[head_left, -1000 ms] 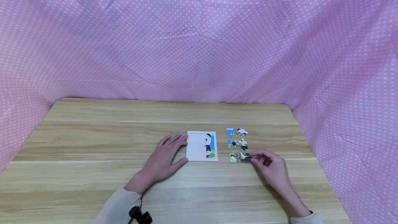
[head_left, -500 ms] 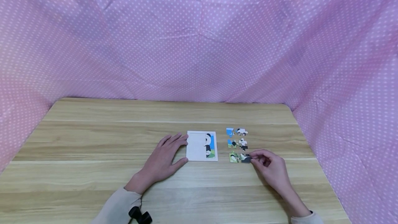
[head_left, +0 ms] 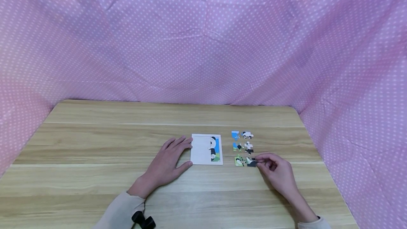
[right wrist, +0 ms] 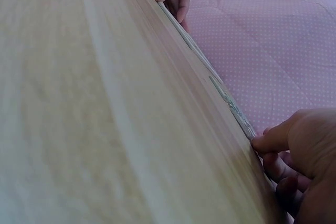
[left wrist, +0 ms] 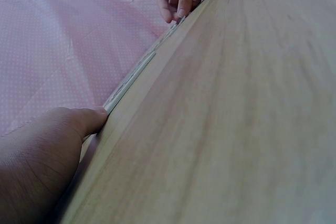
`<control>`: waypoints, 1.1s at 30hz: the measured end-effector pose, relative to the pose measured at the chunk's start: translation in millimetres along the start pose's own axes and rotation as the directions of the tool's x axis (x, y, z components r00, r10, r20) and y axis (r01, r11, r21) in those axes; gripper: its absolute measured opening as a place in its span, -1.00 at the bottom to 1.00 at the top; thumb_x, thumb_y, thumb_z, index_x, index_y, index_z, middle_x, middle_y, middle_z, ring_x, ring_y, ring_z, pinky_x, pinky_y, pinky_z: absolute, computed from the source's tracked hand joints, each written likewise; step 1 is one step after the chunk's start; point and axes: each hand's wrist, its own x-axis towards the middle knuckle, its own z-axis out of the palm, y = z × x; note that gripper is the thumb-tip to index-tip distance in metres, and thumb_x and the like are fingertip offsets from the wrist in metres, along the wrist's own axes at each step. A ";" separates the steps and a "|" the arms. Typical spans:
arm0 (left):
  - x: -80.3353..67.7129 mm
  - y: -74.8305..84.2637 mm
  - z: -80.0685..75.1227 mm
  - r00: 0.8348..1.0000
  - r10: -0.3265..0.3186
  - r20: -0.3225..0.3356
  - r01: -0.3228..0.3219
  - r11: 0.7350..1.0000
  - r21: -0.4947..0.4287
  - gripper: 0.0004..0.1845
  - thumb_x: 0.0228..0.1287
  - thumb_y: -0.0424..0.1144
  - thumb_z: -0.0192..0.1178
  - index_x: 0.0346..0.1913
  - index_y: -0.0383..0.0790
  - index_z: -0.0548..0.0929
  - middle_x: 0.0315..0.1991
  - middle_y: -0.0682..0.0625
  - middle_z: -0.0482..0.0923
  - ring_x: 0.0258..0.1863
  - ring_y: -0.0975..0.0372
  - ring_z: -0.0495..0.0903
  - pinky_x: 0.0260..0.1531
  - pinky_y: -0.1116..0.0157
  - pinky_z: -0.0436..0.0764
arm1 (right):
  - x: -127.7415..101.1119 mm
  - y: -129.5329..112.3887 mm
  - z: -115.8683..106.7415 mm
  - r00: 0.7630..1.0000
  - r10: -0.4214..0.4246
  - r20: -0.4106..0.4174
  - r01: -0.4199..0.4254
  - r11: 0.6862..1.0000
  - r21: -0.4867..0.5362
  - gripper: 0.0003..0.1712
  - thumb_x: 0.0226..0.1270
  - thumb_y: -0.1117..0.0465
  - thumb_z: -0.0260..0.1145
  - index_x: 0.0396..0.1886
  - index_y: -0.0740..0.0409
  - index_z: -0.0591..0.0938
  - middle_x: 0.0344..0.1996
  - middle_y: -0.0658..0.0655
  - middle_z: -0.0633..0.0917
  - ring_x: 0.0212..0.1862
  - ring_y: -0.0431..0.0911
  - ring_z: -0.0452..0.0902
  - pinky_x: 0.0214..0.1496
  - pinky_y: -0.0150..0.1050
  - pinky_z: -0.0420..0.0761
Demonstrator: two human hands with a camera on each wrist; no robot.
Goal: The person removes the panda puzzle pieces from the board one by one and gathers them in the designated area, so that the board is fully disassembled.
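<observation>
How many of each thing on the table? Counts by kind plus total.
Puzzle tray: 1
Loose puzzle pieces: 6
Hands, left hand and right hand: 2
Total: 9

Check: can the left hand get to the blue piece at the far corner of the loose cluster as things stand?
Probably, but not directly. The left hand lies flat against the puzzle board, which sits between it and the blue piece. It would have to lift over the board; nothing else stands in the way.
</observation>
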 end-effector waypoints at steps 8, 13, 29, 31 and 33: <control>-0.8 0.7 -0.8 1.000 -0.003 0.004 0.003 1.000 0.008 -0.42 0.57 0.10 0.34 0.45 -0.14 0.61 0.69 0.01 0.38 0.72 0.01 0.26 0.74 -0.15 0.12 | -1.0 2.0 -0.3 1.000 -0.017 0.001 0.017 1.000 -0.002 -0.60 0.14 0.61 0.63 -0.16 0.09 0.88 -0.32 -0.02 0.82 -0.39 -0.30 0.56 -0.43 -0.46 0.59; -1.1 0.8 -0.7 1.000 -0.001 0.001 0.001 1.000 0.010 -0.42 0.58 0.10 0.34 0.45 -0.14 0.61 0.69 0.01 0.38 0.72 0.01 0.26 0.73 -0.15 0.13 | -1.2 1.8 -0.6 1.000 -0.015 0.002 0.015 1.000 -0.003 -0.61 0.15 0.61 0.62 -0.16 0.09 0.88 -0.31 -0.01 0.82 -0.38 -0.30 0.56 -0.42 -0.46 0.59; 0.0 -0.6 0.2 1.000 -0.004 0.002 0.004 1.000 -0.003 -0.42 0.59 0.13 0.32 0.46 -0.12 0.61 0.69 0.03 0.38 0.72 0.04 0.26 0.73 -0.11 0.12 | -0.1 -7.3 -2.4 1.000 -0.028 -0.005 0.028 0.999 0.016 -0.65 0.18 0.58 0.60 -0.12 0.15 0.86 -0.33 0.15 0.83 -0.38 -0.28 0.61 -0.40 -0.47 0.64; -0.4 -1.2 0.6 1.000 0.004 -0.008 -0.004 1.000 0.003 -0.42 0.58 0.12 0.33 0.45 -0.14 0.61 0.68 0.02 0.39 0.72 0.02 0.27 0.72 -0.13 0.15 | 0.4 -11.5 -1.6 0.999 -0.045 -0.018 0.046 0.999 0.019 -0.65 0.18 0.59 0.60 -0.12 0.16 0.87 -0.33 0.15 0.83 -0.39 -0.28 0.61 -0.42 -0.47 0.64; -0.8 -1.4 0.8 1.000 0.010 -0.015 -0.010 1.000 0.006 -0.43 0.58 0.11 0.34 0.44 -0.15 0.61 0.68 0.01 0.40 0.71 0.01 0.29 0.71 -0.14 0.16 | 1.2 -16.2 -0.5 0.998 -0.051 -0.023 0.051 0.999 0.014 -0.66 0.19 0.59 0.60 -0.12 0.17 0.87 -0.33 0.16 0.83 -0.38 -0.29 0.60 -0.41 -0.46 0.65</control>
